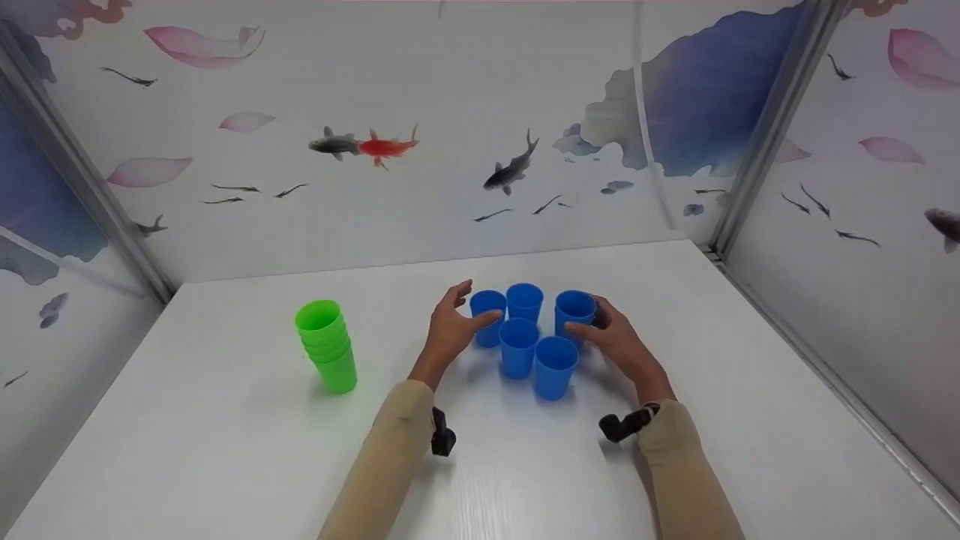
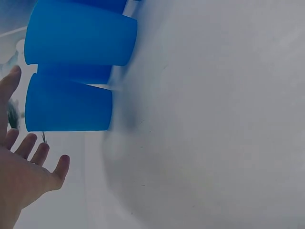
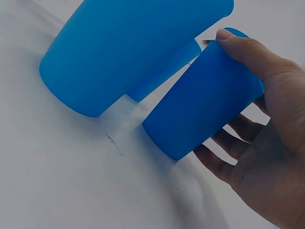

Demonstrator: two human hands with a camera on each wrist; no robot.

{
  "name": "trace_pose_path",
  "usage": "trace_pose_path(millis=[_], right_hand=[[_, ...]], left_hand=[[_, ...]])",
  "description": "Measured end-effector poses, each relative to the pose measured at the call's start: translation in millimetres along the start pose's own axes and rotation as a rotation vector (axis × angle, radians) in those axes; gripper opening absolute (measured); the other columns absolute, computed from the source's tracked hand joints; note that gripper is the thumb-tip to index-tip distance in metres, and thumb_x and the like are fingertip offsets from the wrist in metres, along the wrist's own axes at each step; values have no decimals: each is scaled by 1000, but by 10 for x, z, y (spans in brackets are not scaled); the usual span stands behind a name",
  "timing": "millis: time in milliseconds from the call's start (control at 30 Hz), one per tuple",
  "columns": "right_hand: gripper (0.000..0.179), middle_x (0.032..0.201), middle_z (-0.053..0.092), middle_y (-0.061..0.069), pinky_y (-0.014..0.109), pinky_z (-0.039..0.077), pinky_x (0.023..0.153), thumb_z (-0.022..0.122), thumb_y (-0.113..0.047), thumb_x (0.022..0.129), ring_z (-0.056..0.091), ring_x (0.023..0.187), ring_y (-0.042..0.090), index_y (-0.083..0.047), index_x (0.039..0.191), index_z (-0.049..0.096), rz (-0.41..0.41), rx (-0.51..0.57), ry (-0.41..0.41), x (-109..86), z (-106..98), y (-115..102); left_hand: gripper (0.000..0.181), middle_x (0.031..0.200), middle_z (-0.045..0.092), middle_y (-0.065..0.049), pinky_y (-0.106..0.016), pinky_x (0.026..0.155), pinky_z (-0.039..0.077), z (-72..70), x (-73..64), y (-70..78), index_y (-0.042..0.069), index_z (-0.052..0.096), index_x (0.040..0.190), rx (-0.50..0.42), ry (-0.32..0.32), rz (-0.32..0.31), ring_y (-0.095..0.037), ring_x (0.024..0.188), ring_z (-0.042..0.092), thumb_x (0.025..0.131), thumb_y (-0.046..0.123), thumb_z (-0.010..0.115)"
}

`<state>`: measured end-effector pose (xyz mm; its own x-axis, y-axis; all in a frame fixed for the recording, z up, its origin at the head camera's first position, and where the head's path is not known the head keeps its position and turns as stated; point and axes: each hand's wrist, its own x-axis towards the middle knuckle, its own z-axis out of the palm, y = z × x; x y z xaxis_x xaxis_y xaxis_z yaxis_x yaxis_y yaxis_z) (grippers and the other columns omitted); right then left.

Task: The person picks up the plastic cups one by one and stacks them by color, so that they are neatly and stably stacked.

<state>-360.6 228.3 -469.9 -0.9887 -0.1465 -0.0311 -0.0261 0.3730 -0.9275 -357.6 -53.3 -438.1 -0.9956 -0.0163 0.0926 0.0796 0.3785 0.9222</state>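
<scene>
Several blue plastic cups stand upright, mouths up, in a loose cluster on the white table. My right hand (image 1: 613, 334) grips the rightmost blue cup (image 1: 575, 306); in the right wrist view the thumb lies by that cup's (image 3: 205, 100) rim and the fingers curl round its far side. My left hand (image 1: 451, 324) is beside the leftmost blue cup (image 1: 487, 303), its fingers spread. The left wrist view shows a gap between this hand (image 2: 28, 174) and the nearest cup (image 2: 69, 105). Close to the right-hand cup are the front cup (image 1: 556, 367) and the middle cup (image 1: 517, 349).
A nested stack of green cups (image 1: 335, 367) stands on the left of the white table (image 1: 187, 435). Another blue cup (image 1: 524, 300) is at the back of the cluster. Printed panels (image 1: 450, 217) enclose the table's back and sides.
</scene>
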Motion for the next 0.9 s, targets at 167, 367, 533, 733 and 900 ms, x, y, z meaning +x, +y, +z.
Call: trace_pose_path(millis=[167, 367, 533, 733, 900], right_hand=[[101, 165, 27, 14, 60, 23, 123, 72, -61, 83, 22, 154, 38, -17, 159, 22, 5, -7, 1, 0, 3, -8], [101, 166, 26, 14, 60, 23, 123, 72, -62, 83, 22, 155, 38, -17, 159, 21, 6, -4, -2, -9, 11, -20], [103, 165, 27, 13, 60, 22, 123, 72, -63, 82, 22, 154, 37, -18, 159, 21, 15, -4, 6, -2, 12, -33], [95, 165, 28, 15, 59, 22, 123, 72, -54, 87, 23, 154, 38, -17, 159, 22, -11, 33, -13, -8, 25, -34], [98, 165, 27, 13, 59, 21, 124, 73, -58, 85, 21, 155, 37, -18, 159, 22, 1, 35, -11, -7, 30, -18]], left_hand=[[79, 158, 44, -10, -52, 118, 38, 33, 5, -32, 16, 39, 153, 2, 4, -15, -32, 147, 39, 87, 36, 79], [78, 158, 43, -10, -52, 118, 37, 76, 3, -67, 16, 39, 153, 2, -3, -23, -32, 148, 38, 88, 32, 78], [76, 157, 45, -11, -52, 120, 35, 98, 18, -43, 14, 40, 153, 5, -1, -3, -31, 148, 39, 89, 28, 78], [75, 156, 45, -14, -50, 120, 36, 127, 24, -33, 11, 39, 152, 22, 11, -1, -33, 147, 40, 89, 25, 77], [75, 156, 44, -14, -48, 118, 40, 176, 27, -32, 12, 37, 153, 35, 21, -53, -33, 146, 42, 90, 26, 76]])
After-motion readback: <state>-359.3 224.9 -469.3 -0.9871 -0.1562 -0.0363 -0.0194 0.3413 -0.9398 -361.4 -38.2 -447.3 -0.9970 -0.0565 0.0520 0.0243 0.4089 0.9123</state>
